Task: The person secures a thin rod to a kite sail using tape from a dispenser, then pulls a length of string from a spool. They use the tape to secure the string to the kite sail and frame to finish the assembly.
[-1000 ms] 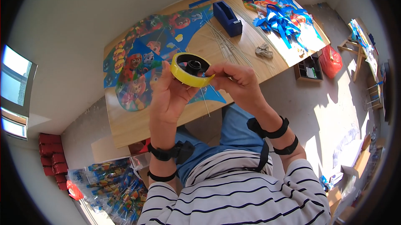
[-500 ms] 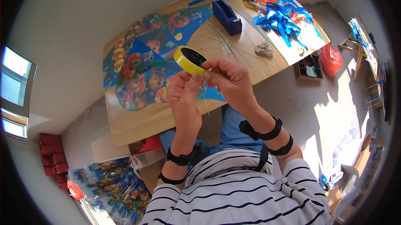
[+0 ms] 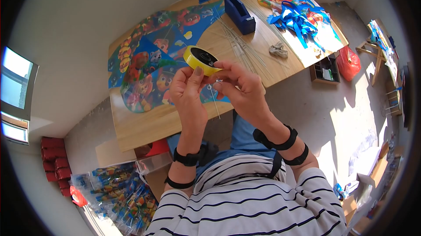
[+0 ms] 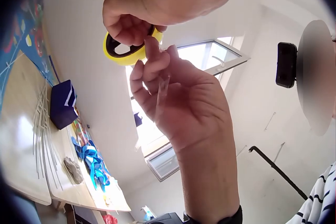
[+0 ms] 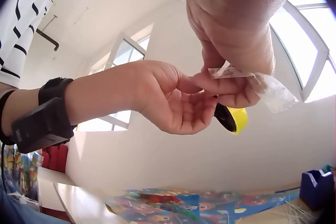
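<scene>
Grip: I see two hands raised together above the table edge, and one yellow tape roll [image 3: 201,60] between them. The left hand [image 3: 187,91] holds the roll, its thumb lying up against the yellow rim, fingers curled behind.
Tape end: one clear strip of tape [image 5: 262,85] runs off the roll; the right hand [image 3: 239,87] pinches it between thumb and fingertips, just beside the roll.
Pose: both forearms are angled up from my lap, palms turned toward each other, and each wrist carries two black straps.
Roll's place: in the air, over the near part of the wooden table [image 3: 144,126].
Table count: one blue tape dispenser [image 3: 240,15], one bundle of thin sticks [image 3: 241,47], one cartoon-printed kite sheet [image 3: 149,69] under the hands, and one tangle of blue ribbon [image 3: 298,19].
</scene>
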Tool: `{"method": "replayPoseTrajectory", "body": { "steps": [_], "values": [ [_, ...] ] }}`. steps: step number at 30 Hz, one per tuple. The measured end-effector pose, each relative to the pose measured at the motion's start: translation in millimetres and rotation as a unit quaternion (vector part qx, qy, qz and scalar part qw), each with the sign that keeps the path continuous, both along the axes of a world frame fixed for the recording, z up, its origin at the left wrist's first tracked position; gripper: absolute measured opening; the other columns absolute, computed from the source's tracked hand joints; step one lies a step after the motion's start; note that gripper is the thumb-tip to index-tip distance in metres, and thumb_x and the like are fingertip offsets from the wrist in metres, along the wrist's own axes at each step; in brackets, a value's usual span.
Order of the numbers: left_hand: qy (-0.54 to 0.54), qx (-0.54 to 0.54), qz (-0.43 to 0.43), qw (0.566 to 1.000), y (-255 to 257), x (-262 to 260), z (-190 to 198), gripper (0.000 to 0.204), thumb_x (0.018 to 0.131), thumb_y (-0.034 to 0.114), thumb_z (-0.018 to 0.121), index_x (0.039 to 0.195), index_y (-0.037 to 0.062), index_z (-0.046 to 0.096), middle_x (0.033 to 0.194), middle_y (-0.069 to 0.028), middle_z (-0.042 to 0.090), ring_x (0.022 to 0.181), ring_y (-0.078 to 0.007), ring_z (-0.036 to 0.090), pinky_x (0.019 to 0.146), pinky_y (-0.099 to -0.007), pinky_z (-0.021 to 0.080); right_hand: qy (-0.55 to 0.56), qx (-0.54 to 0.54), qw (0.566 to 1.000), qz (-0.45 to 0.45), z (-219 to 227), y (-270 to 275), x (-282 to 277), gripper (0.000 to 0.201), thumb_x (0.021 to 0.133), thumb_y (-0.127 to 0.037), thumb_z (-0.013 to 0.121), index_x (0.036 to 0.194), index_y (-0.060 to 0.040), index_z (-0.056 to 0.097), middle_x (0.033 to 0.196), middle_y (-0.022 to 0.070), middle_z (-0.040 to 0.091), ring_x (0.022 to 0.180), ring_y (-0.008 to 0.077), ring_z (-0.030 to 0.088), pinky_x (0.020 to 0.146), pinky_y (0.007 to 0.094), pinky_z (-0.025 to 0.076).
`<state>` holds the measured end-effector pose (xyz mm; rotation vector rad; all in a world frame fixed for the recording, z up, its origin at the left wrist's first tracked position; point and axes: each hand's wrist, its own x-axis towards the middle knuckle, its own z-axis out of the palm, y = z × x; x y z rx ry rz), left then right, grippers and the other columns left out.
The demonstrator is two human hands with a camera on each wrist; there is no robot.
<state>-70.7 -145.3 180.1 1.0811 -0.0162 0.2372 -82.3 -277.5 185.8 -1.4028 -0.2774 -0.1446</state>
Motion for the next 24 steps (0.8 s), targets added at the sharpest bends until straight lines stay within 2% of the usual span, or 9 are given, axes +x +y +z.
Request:
{"method": "replayPoseTrajectory", "body": {
  "steps": [5,8,11,14,20,24],
  "values": [
    [0.000,0.022,0.016,1.000,-4.4,4.2,-2.4,0.013,0.095,0.012,0.065,0.095,-0.0007,0.062,0.088,-0.0052,0.067,0.076,-0.0103,0.061,0.072,-0.0244,0.050,0.039,-0.015,0.999,-0.019,9.8,-1.2,-2.7,0.031,0.083,0.007,0.064,0.112,0.0068,0.055,0.089,0.0116,0.072,0.063,0.0112,0.065,0.056,0.0246,0.052],
    [-0.004,0.036,0.029,0.999,-4.7,4.9,-3.6,0.013,0.094,0.012,0.066,0.095,-0.0009,0.062,0.086,-0.0054,0.067,0.075,-0.0101,0.060,0.072,-0.0249,0.048,0.065,-0.014,0.997,-0.045,17.0,-0.5,-6.1,0.029,0.081,0.006,0.065,0.109,0.0060,0.057,0.086,0.0112,0.072,0.066,0.0113,0.066,0.056,0.0250,0.052],
    [-0.001,0.046,0.057,0.997,0.4,7.0,-3.7,0.014,0.094,0.013,0.067,0.096,-0.0004,0.062,0.087,-0.0052,0.067,0.074,-0.0109,0.062,0.070,-0.0242,0.050,0.034,-0.048,0.993,-0.100,10.4,-2.3,-3.9,0.022,0.079,0.006,0.067,0.101,0.0051,0.061,0.080,0.0089,0.070,0.065,0.0100,0.064,0.055,0.0237,0.050],
    [-0.002,0.066,0.062,0.996,6.7,9.3,2.5,0.015,0.093,0.013,0.068,0.097,0.0000,0.061,0.087,-0.0053,0.066,0.074,-0.0114,0.064,0.069,-0.0240,0.052,0.093,-0.056,0.993,-0.034,8.5,-17.7,-1.6,0.015,0.079,0.006,0.067,0.093,0.0044,0.063,0.077,0.0067,0.068,0.067,0.0084,0.062,0.057,0.0229,0.048],
    [0.004,0.073,0.060,0.996,11.6,8.9,2.1,0.016,0.094,0.014,0.068,0.096,0.0000,0.061,0.087,-0.0057,0.067,0.073,-0.0111,0.064,0.068,-0.0235,0.052,0.085,-0.056,0.993,-0.059,7.7,-13.3,-3.5,0.013,0.079,0.006,0.067,0.091,0.0044,0.063,0.075,0.0057,0.066,0.070,0.0081,0.062,0.062,0.0233,0.048],
    [0.015,0.064,0.054,0.996,14.5,8.4,1.4,0.016,0.093,0.014,0.068,0.096,0.0001,0.061,0.085,-0.0060,0.067,0.070,-0.0106,0.063,0.066,-0.0224,0.052,0.032,-0.096,0.991,-0.084,6.0,-12.3,-4.9,0.015,0.078,0.006,0.068,0.092,0.0044,0.063,0.075,0.0086,0.067,0.071,0.0104,0.064,0.063,0.0245,0.050]
  ]
}}
